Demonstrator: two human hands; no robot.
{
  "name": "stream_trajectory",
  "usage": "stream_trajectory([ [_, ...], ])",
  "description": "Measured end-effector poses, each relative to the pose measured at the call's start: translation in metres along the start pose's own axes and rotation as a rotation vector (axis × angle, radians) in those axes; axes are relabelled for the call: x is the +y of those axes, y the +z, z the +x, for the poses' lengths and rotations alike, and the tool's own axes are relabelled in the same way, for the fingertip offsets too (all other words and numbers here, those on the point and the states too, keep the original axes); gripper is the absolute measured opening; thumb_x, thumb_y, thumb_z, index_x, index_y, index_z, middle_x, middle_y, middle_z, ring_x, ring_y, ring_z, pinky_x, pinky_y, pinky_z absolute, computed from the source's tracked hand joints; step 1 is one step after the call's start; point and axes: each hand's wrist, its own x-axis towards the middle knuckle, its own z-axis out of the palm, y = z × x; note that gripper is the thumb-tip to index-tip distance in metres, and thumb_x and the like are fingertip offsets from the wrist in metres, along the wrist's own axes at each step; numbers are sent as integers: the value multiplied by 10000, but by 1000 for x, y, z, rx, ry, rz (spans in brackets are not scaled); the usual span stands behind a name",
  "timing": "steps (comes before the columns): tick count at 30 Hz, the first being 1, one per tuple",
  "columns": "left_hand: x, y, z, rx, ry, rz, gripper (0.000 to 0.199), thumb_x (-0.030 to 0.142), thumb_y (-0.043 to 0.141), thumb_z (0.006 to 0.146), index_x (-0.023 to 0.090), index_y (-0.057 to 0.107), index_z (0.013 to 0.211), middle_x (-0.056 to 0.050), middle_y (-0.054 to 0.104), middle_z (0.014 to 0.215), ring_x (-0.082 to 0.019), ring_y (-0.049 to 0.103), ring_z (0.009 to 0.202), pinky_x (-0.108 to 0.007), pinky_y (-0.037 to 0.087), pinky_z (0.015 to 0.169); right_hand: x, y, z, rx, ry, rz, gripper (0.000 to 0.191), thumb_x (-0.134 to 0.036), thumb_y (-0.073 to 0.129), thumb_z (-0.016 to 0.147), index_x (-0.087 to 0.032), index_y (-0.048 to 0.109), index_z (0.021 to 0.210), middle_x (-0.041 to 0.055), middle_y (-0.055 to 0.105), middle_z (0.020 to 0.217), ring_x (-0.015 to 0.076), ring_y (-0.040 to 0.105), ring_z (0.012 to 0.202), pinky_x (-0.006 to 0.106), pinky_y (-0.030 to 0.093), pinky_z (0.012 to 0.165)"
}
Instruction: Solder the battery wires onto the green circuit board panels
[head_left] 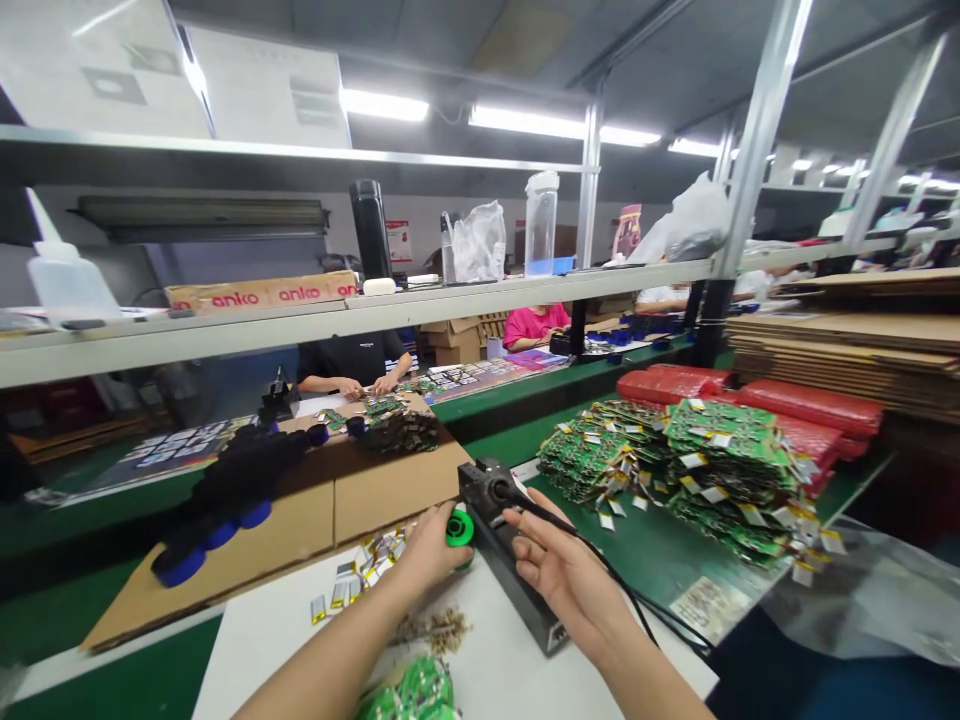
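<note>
My left hand point(433, 548) is closed around a round green object point(459, 528) with a dark ring at its centre, just left of a long black device point(517, 585). On the right side of that device, my right hand point(551, 560) has its fingers partly curled beside a black cable point(536, 508); the thumb and fingers are apart. Small silver battery cells point(349, 585) with yellow ends lie left of my left hand on a white board point(262, 650). Brown bits point(446, 630) and round green circuit boards point(420, 690) are nearer to me.
Stacked green circuit boards point(720, 450) and red wrapped bundles point(817, 400) fill the right side. A low shelf point(465, 308) crosses ahead, bearing bottles. Cardboard point(300, 520) with blue-ended black rolls point(180, 565) lies left. A person in black point(356, 360) works across the bench.
</note>
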Motion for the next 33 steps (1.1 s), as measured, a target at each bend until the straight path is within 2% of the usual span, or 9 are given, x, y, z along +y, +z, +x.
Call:
stream_trajectory([
  [3,-1,1,3,0,-6,9,615,270,834,848,157,611,1410,-149,661,1400,-346,595,1339,-562,445,1153,5,1,4,39,-68,44,875,-491,989,500,-244,629,1258,17,782,903,97,595,610,227,476,550],
  [7,-2,2,3,0,-2,18,485,330,787,931,165,633,1360,-127,660,1363,-328,614,1296,-583,479,1125,13,4,11,79,-151,-11,798,-578,961,512,-209,677,1160,16,749,861,115,616,637,228,471,526],
  [14,-5,-4,2,-29,31,-79,384,376,716,996,164,654,1310,-120,663,1344,-299,655,1218,-553,540,1063,19,-7,13,52,-223,-387,909,-737,729,662,-166,586,1355,88,731,962,191,623,659,326,473,544],
  [16,-7,-10,1,-46,41,-120,369,372,717,997,160,663,1294,-118,671,1336,-294,665,1205,-542,552,1052,17,-12,17,68,-295,-561,882,-711,682,689,-163,588,1373,106,722,988,258,661,781,407,534,668],
  [18,-10,-17,-3,-73,54,-160,356,356,738,983,155,680,1270,-115,686,1325,-295,671,1209,-545,547,1063,16,-16,22,109,-392,-755,807,-649,663,707,-158,618,1346,155,705,1123,347,655,1056,504,532,918],
  [21,-19,-33,-18,-102,79,-229,398,295,821,896,156,713,1252,-112,718,1332,-313,670,1252,-557,499,1128,16,-19,30,142,-500,-1051,753,-537,679,726,-159,614,1375,204,602,1420,415,455,1416,561,336,1195],
  [24,-36,-53,-40,-40,59,-311,571,304,870,762,162,736,1299,-143,696,1424,-398,598,1375,-531,401,1223,19,-19,36,126,-489,-1314,833,-498,727,759,-164,522,1494,215,580,1486,433,432,1464,614,260,1227],
  [28,-68,-73,-75,73,-15,-431,686,482,799,752,145,721,1345,-181,669,1455,-416,594,1378,-533,430,1188,22,-15,44,100,-426,-1553,869,-507,710,835,-175,412,1581,217,619,1461,423,505,1430,645,273,1206],
  [33,-101,-74,-115,307,-141,-543,680,565,761,736,150,749,1276,-196,735,1343,-410,665,1277,-540,510,1070,22,-7,51,72,-402,-1680,890,-535,665,852,-140,370,1592,237,700,1326,451,601,1334,672,367,1124],
])
